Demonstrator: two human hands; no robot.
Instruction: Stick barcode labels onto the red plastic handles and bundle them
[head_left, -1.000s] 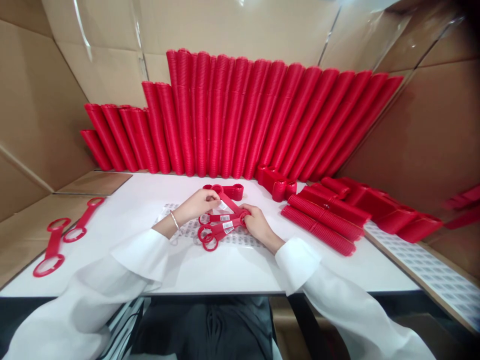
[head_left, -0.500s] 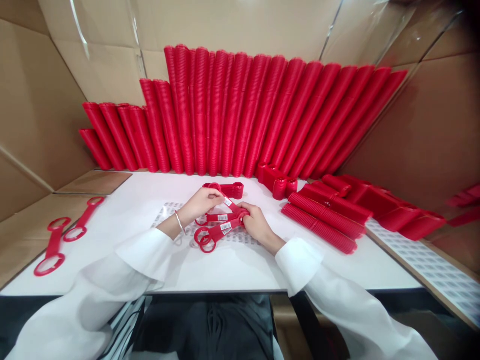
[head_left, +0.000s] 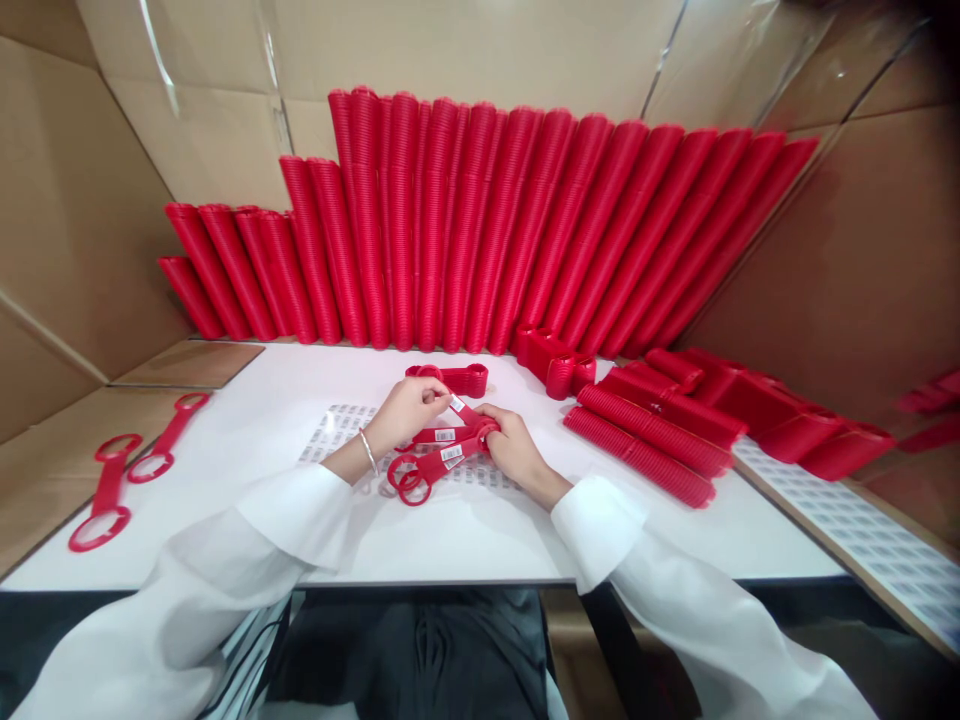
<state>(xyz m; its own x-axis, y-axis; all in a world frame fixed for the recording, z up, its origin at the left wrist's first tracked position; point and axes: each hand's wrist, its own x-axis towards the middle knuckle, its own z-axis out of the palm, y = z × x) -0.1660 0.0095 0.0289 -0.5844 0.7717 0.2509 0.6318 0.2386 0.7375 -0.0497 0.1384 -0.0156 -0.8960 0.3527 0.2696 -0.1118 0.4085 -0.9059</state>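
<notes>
"Several red pieces (head_left: pixel 433 466) between your hands: how do they lie?"

"In a fan above the surface (head_left: pixel 420 550). Their gathered ends meet in my right hand (head_left: pixel 516 447), and their ringed ends spread out to the left."

"And the upper piece (head_left: pixel 472 416)?"

"Its long axis slants from far left down to near right, toward my right palm. Its white label (head_left: pixel 456 403) lies just beside my left fingertips, on their right and a touch nearer me, so my left hand (head_left: pixel 407 410) is the closer one to it."

"What are your fingers doing?"

"My right ones are pinched around the gathered ends. My left thumb and forefinger are close together at the label's edge; whether they nip it or press it down, I cannot tell."

"What is around that?"

"A translucent label sheet (head_left: pixel 324 440) under the fan, and a short red stack (head_left: pixel 469 380) just beyond my left fingers. Further off, two loose ringed pieces (head_left: pixel 109 488) lie to the left, stacks lying on their sides (head_left: pixel 649 440) to the right, and a row of tall stacks (head_left: pixel 472 240) along the back."
</notes>
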